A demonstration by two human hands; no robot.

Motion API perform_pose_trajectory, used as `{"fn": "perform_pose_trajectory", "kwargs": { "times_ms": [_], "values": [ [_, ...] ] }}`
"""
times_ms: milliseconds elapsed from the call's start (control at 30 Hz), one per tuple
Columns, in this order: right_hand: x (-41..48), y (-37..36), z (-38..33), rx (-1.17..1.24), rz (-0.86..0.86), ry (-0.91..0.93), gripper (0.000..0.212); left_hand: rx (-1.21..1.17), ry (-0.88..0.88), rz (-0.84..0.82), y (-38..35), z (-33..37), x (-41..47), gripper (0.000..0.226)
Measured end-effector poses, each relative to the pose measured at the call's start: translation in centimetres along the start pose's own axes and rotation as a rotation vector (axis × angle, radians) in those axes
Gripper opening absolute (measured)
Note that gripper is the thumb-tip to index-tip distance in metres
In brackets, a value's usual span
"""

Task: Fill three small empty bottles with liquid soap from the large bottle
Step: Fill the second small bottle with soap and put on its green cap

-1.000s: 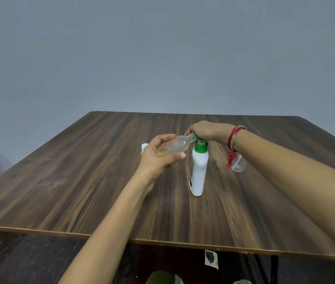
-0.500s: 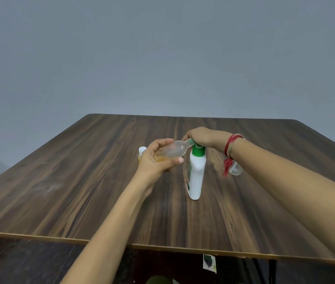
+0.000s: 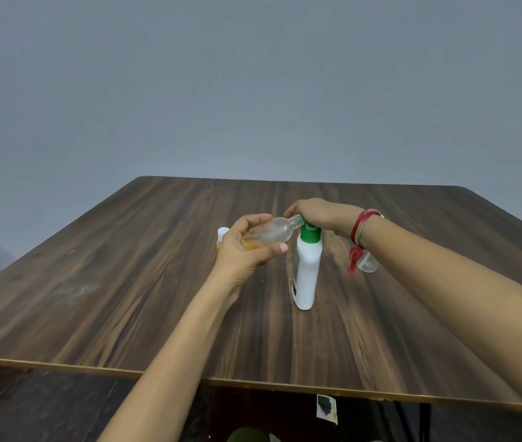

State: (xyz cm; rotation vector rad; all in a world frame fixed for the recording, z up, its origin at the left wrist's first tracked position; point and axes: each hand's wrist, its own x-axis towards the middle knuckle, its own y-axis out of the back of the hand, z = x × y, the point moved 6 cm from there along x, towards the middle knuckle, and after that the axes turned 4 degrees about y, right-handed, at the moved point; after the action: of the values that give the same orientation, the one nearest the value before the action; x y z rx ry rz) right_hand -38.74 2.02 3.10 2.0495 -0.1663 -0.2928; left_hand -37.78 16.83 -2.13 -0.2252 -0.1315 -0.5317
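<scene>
A plain grey wall point(image 3: 253, 74) is seen behind, evenly and softly lit. A dark wood-grain table point(image 3: 93, 282) with a pale edge strip is set before it. Below, a dark floor point(image 3: 30, 406) is shown, and a black leg point(image 3: 424, 422) is glimpsed.

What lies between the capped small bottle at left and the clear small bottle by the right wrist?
In the head view, the large white bottle stands there; the left hand holds a third small bottle tilted to its green pump.
</scene>
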Motion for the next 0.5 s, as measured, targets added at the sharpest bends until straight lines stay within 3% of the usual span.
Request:
{"fn": "perform_pose_trajectory", "kwargs": {
  "times_ms": [200,500],
  "values": [
    [0.61,0.55,0.06,0.027,-0.010,-0.054,0.048,-0.013,-0.002,0.011,0.03,-0.15,0.04,0.049],
    [0.39,0.56,0.19,0.014,-0.002,-0.055,0.043,-0.015,0.003,0.008,-0.05,-0.23,-0.13,0.049]
  ]
}}
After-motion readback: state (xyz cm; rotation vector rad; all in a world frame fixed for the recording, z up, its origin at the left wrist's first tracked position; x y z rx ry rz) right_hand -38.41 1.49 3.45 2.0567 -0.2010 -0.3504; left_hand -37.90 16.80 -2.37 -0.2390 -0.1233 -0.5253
